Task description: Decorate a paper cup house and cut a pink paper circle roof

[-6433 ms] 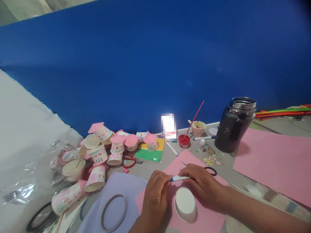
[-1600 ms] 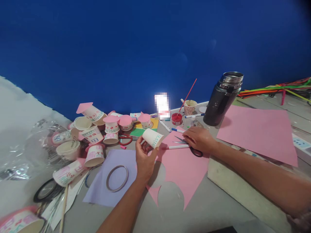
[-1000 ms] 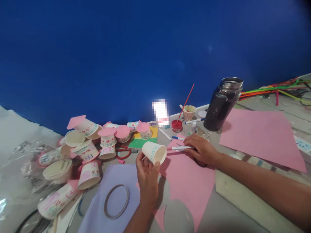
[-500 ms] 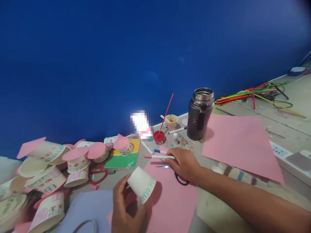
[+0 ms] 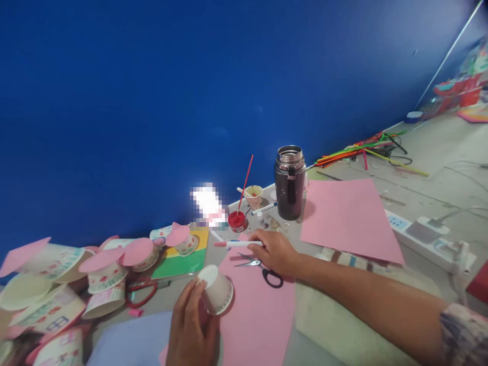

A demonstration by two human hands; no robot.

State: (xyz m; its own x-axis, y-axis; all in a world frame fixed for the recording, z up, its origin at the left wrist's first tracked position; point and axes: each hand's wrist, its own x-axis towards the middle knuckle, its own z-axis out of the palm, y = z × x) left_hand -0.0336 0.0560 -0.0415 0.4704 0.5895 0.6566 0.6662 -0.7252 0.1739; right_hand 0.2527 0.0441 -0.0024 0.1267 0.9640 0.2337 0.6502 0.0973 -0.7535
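My left hand (image 5: 195, 321) is closed round the side of a white paper cup (image 5: 215, 284), tilted with its base up and its rim toward the lower right. Green marks run along that rim. My right hand (image 5: 275, 254) pinches a white marker pen (image 5: 239, 244) with a pink end pointing left. A bit of blue shows just above the pen, its owner partly hidden by the fingers. Scissors (image 5: 272, 278) with black handles lie partly open below my right hand, on a pink paper sheet (image 5: 259, 325).
Decorated paper cups (image 5: 104, 272) with pink paper discs crowd the left. Red-handled scissors (image 5: 143, 295) lie beside them. A dark flask (image 5: 290, 188), a red paint pot (image 5: 237, 221) and a patterned cup (image 5: 254, 198) stand near the blue wall. A power strip (image 5: 415, 239) is at right.
The view has turned to the right. My left hand has tipped the cup more upside down, lower over the pink sheet. My right hand keeps the pink-ended marker; the blue-ended one is now mostly hidden.
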